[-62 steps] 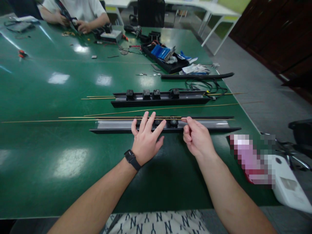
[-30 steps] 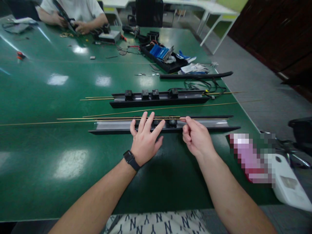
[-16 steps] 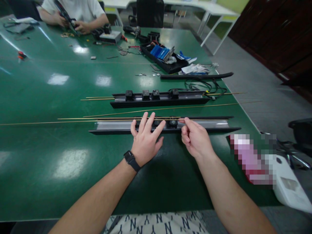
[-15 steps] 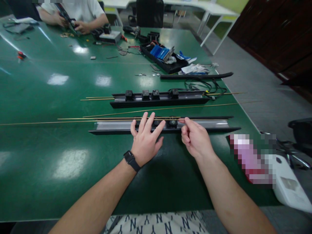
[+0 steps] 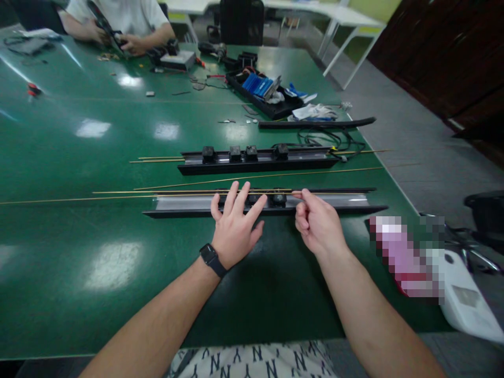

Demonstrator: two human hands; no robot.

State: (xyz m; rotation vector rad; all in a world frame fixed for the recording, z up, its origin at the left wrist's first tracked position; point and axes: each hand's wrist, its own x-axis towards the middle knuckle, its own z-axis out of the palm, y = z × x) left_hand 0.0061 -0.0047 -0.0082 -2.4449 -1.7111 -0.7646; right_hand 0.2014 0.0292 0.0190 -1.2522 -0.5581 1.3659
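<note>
A long black channel (image 5: 334,200) with a pale inner face lies crosswise in front of me, black blocks inside it, one black block (image 5: 280,197) showing plainly. Thin brass-coloured rods run along its top, and the longer brass rod (image 5: 79,199) reaches far out to the left. My left hand (image 5: 237,228) is spread over the channel's middle, fingertips at the rods; whether they press down I cannot tell. Just right of the block, my right hand (image 5: 319,220) pinches a brass rod between thumb and forefinger, its other fingers curled.
Behind lies a second black channel (image 5: 255,167) with several blocks and rods. Farther back are a black strip (image 5: 315,124), coiled cable (image 5: 331,137) and a tray (image 5: 271,107) with a blue part. A person (image 5: 118,26) works across the table. A white object (image 5: 468,294) sits at right.
My right hand has shifted slightly to the right along the channel, still pinching the rod. My left hand stays in place.
</note>
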